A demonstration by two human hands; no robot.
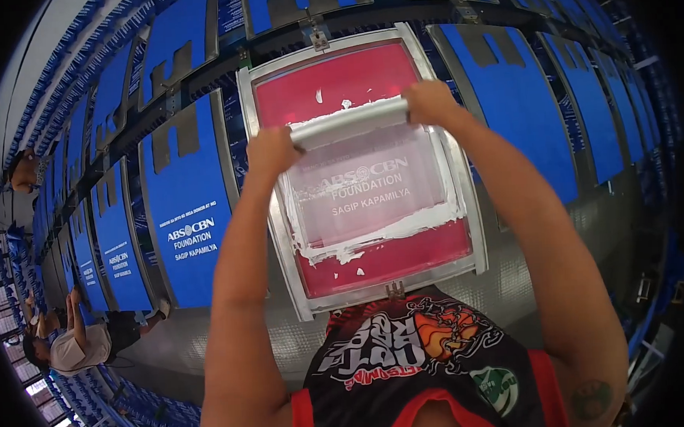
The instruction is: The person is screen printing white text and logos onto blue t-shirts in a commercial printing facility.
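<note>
My left hand (pixel 273 151) and my right hand (pixel 432 103) are closed around the two ends of a long pale squeegee (pixel 351 122). It lies across a screen-printing frame (pixel 478 242) with silver metal edges, in the upper part of its mesh. The red-pink mesh (pixel 335 80) shows above and below a paler middle area with white lettering. Thick white ink (pixel 392 228) runs in a smeared band along the lower part and up the sides, with a few loose blobs. The blade's lower edge is hidden from this view.
Blue cut fabric panels (pixel 184 182) with white print lie on grey boards at my left; plain blue panels (pixel 513 114) lie at my right. Metal hinge clamps (pixel 318 39) sit beyond the frame. Another person (pixel 84 343) works at the far left. Blue pieces hang in rows around.
</note>
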